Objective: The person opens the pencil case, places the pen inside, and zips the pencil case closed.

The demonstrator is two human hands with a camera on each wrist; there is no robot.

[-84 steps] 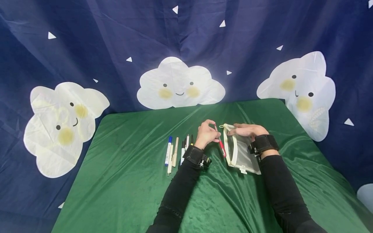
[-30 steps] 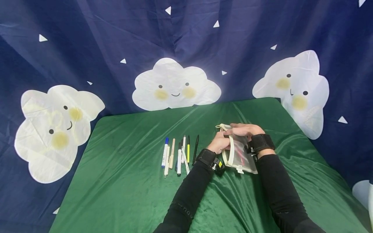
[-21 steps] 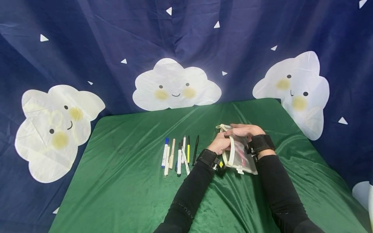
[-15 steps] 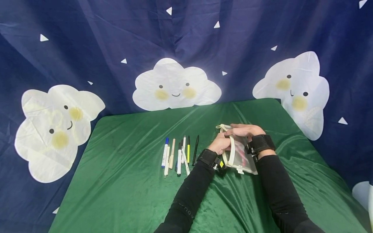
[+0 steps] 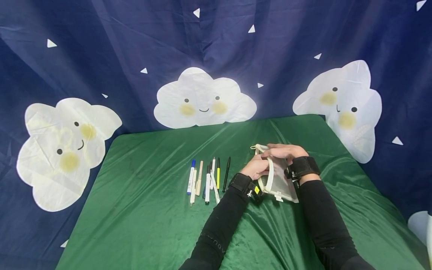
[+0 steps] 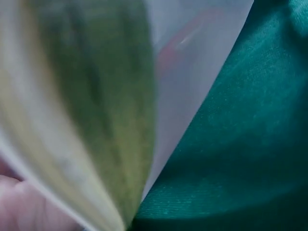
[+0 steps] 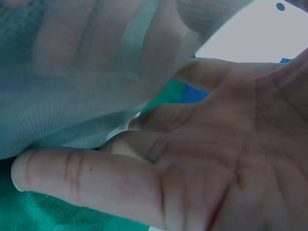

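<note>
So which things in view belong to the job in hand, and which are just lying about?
Part of the job:
pouch
left hand, in the pouch's mouth
right hand, against the pouch
red item, blurred, seen through the pouch
loose pens, probably, though no hand touches them

Just around it:
green cloth underneath
cloud-print curtain behind
black wrist straps, worn
</note>
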